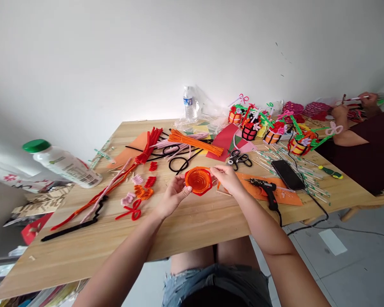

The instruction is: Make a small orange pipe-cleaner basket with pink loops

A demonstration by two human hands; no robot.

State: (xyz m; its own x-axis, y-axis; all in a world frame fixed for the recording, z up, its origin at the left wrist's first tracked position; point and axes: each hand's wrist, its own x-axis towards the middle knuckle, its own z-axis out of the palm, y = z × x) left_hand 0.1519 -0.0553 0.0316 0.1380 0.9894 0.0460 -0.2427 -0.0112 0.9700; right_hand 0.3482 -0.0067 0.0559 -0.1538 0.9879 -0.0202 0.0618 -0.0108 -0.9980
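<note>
Above the wooden table I hold a small orange basket (198,181) coiled from pipe cleaners, with red round its rim. Its hollow inside faces me. My left hand (176,192) grips the basket's left side, thumb on the rim. At the upper right edge, the fingers of my right hand (225,175) pinch the rim. Left of the basket lie an orange pipe-cleaner coil (143,192), a red bow (134,210) and small pink and red curled pieces. A black hot glue gun (265,189) rests to the right, and black-handled scissors (240,159) lie behind my right hand.
Orange pipe cleaners (195,141) and a red bundle (149,145) lie farther back. Finished flower baskets (249,128) stand at back right. A phone (288,175), a screwdriver (331,172), a white bottle (64,164) and a water bottle (188,102) are around. Another person's hand (369,100) works far right.
</note>
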